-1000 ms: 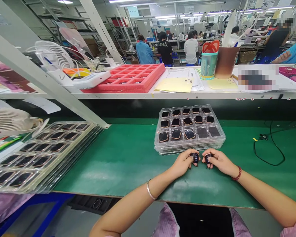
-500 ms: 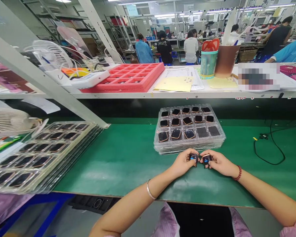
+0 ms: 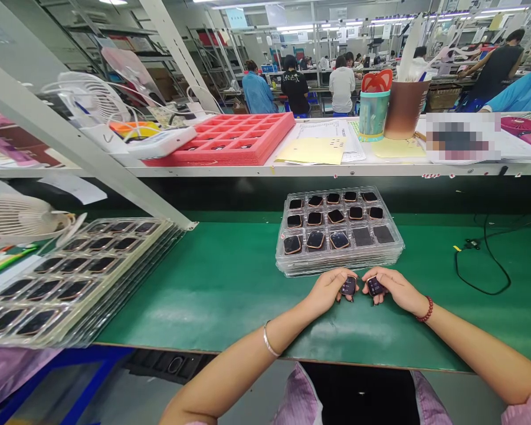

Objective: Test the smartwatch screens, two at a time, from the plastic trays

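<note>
Moved slightly apart, the left hand (image 3: 330, 290) and right hand (image 3: 397, 288) hold a left watch (image 3: 348, 286) and a right watch (image 3: 375, 287), fingers (image 3: 338, 297) closed on each, over the green bench (image 3: 212, 295), just before a clear tray (image 3: 338, 267) of watches (image 3: 315, 239).

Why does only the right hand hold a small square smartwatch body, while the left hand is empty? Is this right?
No, the left hand is not empty. The head view shows the left hand holding a smartwatch body too, and the right hand holds its own smartwatch body.
</note>
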`<state>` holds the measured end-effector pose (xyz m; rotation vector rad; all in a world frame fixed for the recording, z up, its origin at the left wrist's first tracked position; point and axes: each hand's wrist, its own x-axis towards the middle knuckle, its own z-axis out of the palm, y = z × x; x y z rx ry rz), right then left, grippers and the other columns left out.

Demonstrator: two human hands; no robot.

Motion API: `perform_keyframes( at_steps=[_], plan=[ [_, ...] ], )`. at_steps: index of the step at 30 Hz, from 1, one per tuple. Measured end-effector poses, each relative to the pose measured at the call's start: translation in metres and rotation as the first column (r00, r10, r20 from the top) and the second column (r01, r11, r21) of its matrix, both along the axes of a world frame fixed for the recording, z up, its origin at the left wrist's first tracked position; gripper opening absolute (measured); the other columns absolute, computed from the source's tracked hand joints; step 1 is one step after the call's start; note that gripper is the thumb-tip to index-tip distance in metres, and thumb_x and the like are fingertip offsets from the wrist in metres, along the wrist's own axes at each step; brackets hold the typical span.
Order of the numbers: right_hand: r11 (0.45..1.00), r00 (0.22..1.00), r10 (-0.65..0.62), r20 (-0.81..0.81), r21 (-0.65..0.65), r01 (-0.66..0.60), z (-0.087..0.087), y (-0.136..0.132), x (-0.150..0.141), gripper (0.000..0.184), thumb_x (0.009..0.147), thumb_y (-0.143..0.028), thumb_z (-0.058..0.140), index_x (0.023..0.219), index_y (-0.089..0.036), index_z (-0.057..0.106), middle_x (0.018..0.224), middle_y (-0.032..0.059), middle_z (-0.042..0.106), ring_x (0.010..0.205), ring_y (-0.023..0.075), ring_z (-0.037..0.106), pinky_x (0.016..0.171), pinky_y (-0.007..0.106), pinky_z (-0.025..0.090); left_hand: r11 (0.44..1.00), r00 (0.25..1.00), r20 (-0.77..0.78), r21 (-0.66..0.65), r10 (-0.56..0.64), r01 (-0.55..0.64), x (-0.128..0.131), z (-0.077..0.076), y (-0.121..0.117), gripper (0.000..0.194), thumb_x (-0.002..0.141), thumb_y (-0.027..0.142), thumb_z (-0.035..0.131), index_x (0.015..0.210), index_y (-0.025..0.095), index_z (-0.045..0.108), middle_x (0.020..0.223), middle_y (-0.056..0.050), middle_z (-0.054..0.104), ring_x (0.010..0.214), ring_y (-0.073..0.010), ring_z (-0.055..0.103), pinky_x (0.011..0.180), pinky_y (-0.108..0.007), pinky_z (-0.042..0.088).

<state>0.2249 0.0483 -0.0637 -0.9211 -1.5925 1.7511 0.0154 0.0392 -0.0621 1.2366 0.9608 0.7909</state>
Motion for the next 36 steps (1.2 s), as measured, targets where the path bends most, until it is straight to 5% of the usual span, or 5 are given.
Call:
perform_keyframes(
  at_steps=[4,7,17,36],
  plan=[
    [0.999,1.0,-0.005,0.013,0.033,0.005,0.0,-0.001,-0.001,0.024,0.084,-0.027,0.053,0.106,-0.019,0.054,0.091,0.0053,0.064,0.062,0.011,0.06,0.057,0.025,0.049,1.0,0.999,0.039,0.015,0.014,-0.015,0.001,-0.001,0.0,0.033,0.073,0.021,0.059,0.105,0.016,0.054,0.087,-0.005,0.064,0.067,-0.0112,0.06,0.058,-0.022,0.043],
    [0.998,1.0,0.007,0.022,0.063,-0.009,-0.001,-0.002,-0.002,0.03,0.079,-0.016,0.055,0.108,-0.02,0.052,0.094,0.0037,0.062,0.064,0.0102,0.057,0.062,0.026,0.05,1.0,0.997,0.077,0.026,0.007,-0.009,0.003,0.0,-0.001,0.034,0.068,0.011,0.057,0.102,0.015,0.054,0.085,-0.004,0.063,0.071,-0.0114,0.058,0.07,-0.027,0.047],
    [0.997,0.998,0.036,0.046,0.072,-0.039,-0.003,0.001,0.0,0.022,0.087,-0.021,0.046,0.107,-0.017,0.055,0.091,0.0055,0.065,0.063,0.011,0.058,0.063,0.028,0.051,1.0,1.0,0.002,0.02,-0.001,0.001,0.002,0.013,-0.003,0.021,0.076,0.018,0.051,0.096,0.013,0.058,0.074,-0.001,0.061,0.058,-0.0092,0.055,0.058,-0.023,0.043],
    [0.997,0.998,0.037,0.053,0.061,-0.041,0.0,0.0,-0.001,0.022,0.087,-0.023,0.048,0.106,-0.017,0.056,0.089,0.0053,0.066,0.063,0.0106,0.058,0.063,0.028,0.052,1.0,1.0,-0.001,0.029,0.005,-0.005,0.001,0.011,-0.003,0.02,0.076,0.017,0.051,0.095,0.014,0.058,0.074,-0.001,0.062,0.057,-0.0085,0.056,0.055,-0.022,0.043]
  ],
)
